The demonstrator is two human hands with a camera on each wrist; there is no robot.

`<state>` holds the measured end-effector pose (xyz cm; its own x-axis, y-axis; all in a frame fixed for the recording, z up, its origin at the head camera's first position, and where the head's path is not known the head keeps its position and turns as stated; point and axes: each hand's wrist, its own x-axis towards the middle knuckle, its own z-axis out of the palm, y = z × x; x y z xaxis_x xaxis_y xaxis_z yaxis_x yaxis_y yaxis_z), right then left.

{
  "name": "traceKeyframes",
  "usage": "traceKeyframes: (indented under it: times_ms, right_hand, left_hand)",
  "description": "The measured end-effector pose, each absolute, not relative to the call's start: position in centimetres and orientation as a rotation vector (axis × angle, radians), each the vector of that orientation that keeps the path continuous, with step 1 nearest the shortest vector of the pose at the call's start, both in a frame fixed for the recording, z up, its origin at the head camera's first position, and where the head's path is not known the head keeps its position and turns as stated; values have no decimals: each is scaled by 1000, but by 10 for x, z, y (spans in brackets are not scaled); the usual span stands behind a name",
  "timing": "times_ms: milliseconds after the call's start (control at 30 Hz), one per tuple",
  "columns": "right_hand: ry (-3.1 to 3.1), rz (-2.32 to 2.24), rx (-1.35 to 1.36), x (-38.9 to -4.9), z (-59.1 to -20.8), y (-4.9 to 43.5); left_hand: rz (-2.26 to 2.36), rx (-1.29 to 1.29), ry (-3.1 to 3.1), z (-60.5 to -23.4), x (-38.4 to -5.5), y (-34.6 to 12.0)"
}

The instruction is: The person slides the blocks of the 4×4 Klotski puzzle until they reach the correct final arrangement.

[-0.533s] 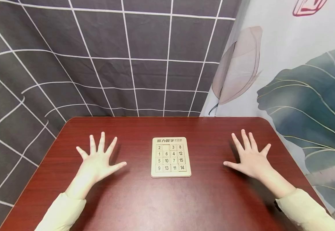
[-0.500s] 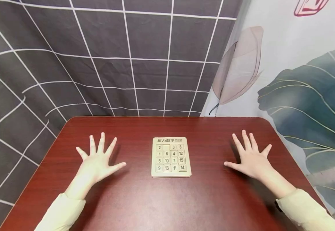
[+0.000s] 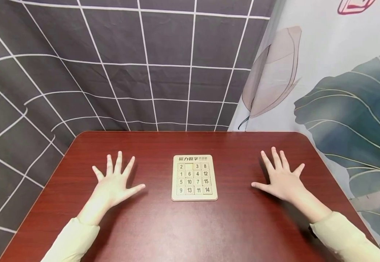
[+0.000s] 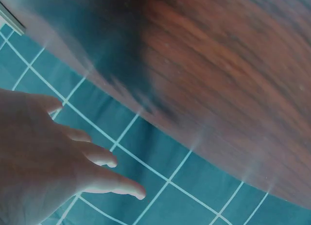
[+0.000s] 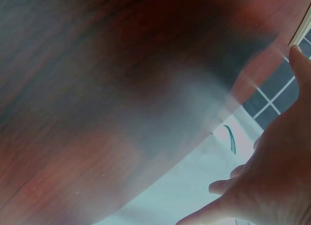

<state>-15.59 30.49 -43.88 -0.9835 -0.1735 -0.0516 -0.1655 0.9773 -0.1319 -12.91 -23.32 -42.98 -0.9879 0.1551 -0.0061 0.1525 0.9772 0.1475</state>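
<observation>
Cream-coloured, the number puzzle [image 3: 194, 178] lies flat on the red-brown table [image 3: 176, 229] between my left hand [image 3: 114, 185] and right hand [image 3: 282, 182], well apart from both. Its top number row reads 2, a gap, 3, 8. Both hands are spread wide — palms down, holding nothing.

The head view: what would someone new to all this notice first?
Probably the pale number puzzle in the middle of the red-brown table, with one gap in its top row. Next come the two bare hands on either side of it, the left hand and the right hand, fingers spread. Behind the table hangs a dark cloth with a white grid.
</observation>
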Motion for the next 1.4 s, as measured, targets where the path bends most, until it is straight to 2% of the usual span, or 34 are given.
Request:
traceKeyframes:
  times_ms: [733,1167,1400]
  right_hand:
    - [3108,-115,-579,-171,-436,241]
    - [3053,-164,-986,-174,-450,197]
    - [2957,-210,-1094,-170,-453,187]
  left_hand:
    - [183,816,3169,-439,-161,-204]
    - [84,1241,3071,-444,-176,-170]
    - [43,1391,2961,-444,-182,-154]
